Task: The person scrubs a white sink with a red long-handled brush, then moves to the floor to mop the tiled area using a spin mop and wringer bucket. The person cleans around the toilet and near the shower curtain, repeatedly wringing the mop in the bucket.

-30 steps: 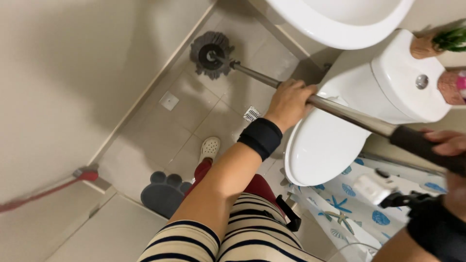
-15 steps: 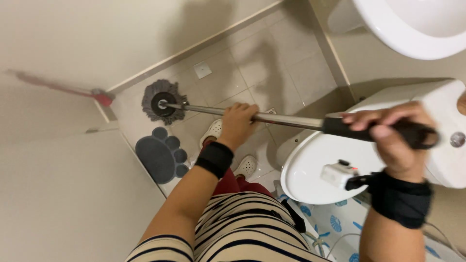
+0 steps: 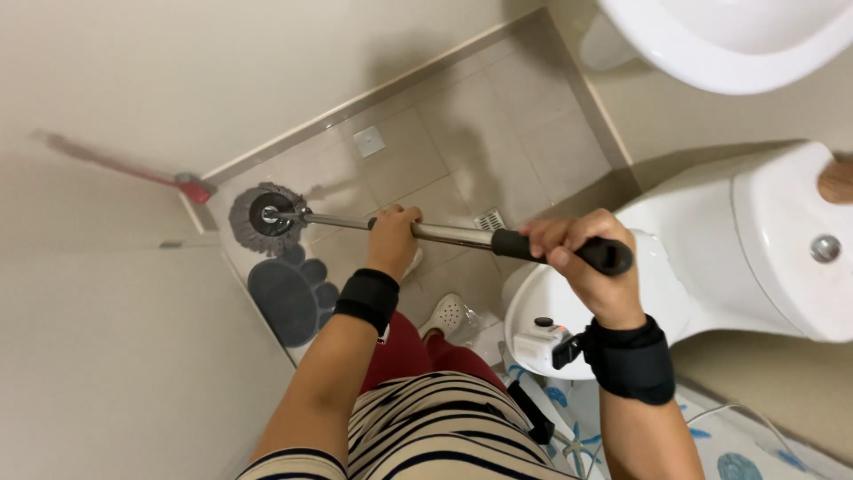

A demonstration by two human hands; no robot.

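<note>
So from my end: left hand (image 3: 393, 238) has its grip wrapped around the metal pole of the mop (image 3: 373, 222), about midway along. Right hand (image 3: 582, 258) is closed tight on the black handle end (image 3: 569, 249). The round grey mop head (image 3: 264, 214) sits flat on the tiled floor (image 3: 462, 133), out past the left hand, next to a dark paw-shaped mat (image 3: 289, 298). The toilet (image 3: 737, 258) is right under the right hand, with the sink (image 3: 737, 36) beyond it.

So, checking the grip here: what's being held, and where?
A mop: left hand on its metal pole, right hand on the black handle end.
</note>
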